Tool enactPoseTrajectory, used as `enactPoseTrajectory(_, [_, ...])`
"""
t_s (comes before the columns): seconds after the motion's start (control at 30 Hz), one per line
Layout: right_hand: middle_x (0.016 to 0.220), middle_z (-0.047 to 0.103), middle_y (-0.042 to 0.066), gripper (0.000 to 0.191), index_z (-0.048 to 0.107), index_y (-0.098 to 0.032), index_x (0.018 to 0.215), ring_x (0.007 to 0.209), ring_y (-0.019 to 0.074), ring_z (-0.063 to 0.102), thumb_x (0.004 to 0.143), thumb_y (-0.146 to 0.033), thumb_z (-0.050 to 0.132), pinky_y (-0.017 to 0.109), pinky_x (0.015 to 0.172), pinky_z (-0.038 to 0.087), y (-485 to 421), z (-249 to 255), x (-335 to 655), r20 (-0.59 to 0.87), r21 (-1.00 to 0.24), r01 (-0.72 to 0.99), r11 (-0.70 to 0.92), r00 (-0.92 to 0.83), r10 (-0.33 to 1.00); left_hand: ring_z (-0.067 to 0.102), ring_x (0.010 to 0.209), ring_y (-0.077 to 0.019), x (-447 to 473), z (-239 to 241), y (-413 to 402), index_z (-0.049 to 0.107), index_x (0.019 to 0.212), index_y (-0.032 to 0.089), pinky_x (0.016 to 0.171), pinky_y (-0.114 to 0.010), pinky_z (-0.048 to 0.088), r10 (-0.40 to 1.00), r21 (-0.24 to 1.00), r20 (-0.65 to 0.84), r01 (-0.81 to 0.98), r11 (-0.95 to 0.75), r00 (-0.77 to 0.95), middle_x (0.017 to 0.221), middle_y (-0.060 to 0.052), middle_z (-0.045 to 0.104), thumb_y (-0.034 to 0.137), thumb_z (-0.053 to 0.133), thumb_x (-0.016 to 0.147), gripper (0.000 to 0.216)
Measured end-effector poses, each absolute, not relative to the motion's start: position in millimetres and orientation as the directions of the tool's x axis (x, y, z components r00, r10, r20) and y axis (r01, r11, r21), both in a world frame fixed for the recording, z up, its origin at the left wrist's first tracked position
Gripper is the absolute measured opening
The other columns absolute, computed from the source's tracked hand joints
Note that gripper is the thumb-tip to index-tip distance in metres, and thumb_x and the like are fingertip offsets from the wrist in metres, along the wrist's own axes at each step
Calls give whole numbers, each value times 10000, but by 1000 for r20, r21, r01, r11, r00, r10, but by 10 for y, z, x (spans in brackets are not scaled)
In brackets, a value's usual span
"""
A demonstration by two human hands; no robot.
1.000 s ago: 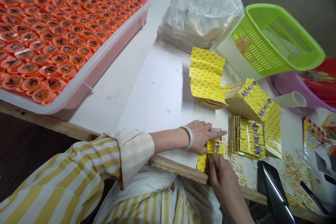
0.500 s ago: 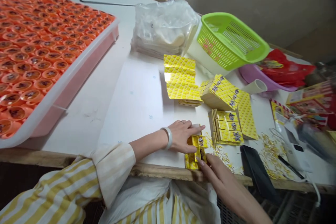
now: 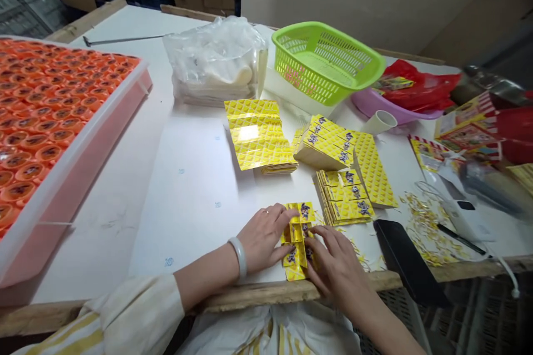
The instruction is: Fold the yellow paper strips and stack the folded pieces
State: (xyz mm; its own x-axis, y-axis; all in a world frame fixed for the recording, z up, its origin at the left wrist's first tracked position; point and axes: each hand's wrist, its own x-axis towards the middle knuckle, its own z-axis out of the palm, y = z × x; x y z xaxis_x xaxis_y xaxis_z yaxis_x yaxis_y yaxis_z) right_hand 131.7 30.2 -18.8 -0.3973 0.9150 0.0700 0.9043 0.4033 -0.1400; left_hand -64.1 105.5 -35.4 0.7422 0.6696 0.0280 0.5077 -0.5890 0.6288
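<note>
A strip of yellow foil sachets with dark printed logos lies folded in a loose zigzag at the table's front edge. My left hand, wearing a pale bangle and a ring, presses on it from the left. My right hand holds it from the right, and the fingers of both hands hide part of the strip. Just beyond my hands is a stack of folded yellow sachets. A block of similar sachets and a flat pile of yellow foil strips lie further back.
A large tray of orange caps fills the left side. Behind are a clear plastic bag, a green basket and a purple basin. A black slab and yellow foil scraps lie right of my hands.
The strip is folded into a tighter bundle, and both hands now lie on it. The view has tilted up and shifted, showing more of the far table and the boxes behind.
</note>
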Motion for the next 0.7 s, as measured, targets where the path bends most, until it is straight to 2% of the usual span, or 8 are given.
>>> enactPoseTrajectory(0.07, [1304,440,176,258,575,-163,1037,1240,337,370,782,-188,548,550,979,384,290,-184,1317,151,-83,900,427,-413,898,447,1111,-241,-657,-373,975,463,1240,244,946,-396,410,688,588,48,536,-606,724,1215,-94,466,329,516,869,385])
enactPoseTrajectory(0.13, [1375,371,187,227,584,-150,1003,1293,340,308,782,-187,547,559,1029,332,324,-173,1336,158,-86,878,471,-455,876,424,1152,-255,-671,-385,928,542,1131,250,973,-420,404,708,542,59,573,-615,704,1252,-95,441,348,516,874,277])
enactPoseTrajectory(0.27, [1313,450,147,181,577,-174,987,1263,263,381,823,-182,502,487,1041,368,471,-168,1412,42,-256,826,503,-510,859,346,1257,-293,-685,-412,908,598,1044,225,1036,-482,360,749,450,138,632,-631,648,1359,-114,377,368,502,881,238])
enactPoseTrajectory(0.4, [1276,485,123,160,596,-202,953,1226,253,424,826,-175,502,481,1010,408,563,-205,1471,40,-363,802,475,-496,868,334,1307,-253,-674,-484,954,605,1029,165,1091,-446,341,563,318,299,476,-820,770,1332,-120,462,268,446,918,220])
enactPoseTrajectory(0.47, [1285,485,128,177,606,-200,965,1231,260,421,821,-163,511,480,1011,408,553,-240,1486,63,-375,790,485,-500,864,376,1290,-253,-651,-528,981,613,1011,139,1080,-426,374,517,330,318,419,-846,795,1282,-132,508,264,458,916,221])
enactPoseTrajectory(0.57, [1309,476,157,237,609,-176,1015,1242,271,417,812,-124,499,464,1002,424,507,-292,1498,94,-365,772,520,-526,846,432,1255,-262,-594,-574,979,619,1008,140,1041,-423,426,525,373,310,407,-834,792,1217,-140,542,232,481,905,195])
enactPoseTrajectory(0.7, [1304,483,185,258,620,-154,991,1238,282,433,798,-82,465,454,972,459,495,-300,1511,121,-355,758,547,-543,831,403,1284,-295,-534,-586,919,617,1015,166,1045,-504,401,556,385,312,433,-815,770,1203,-144,537,177,497,884,177])
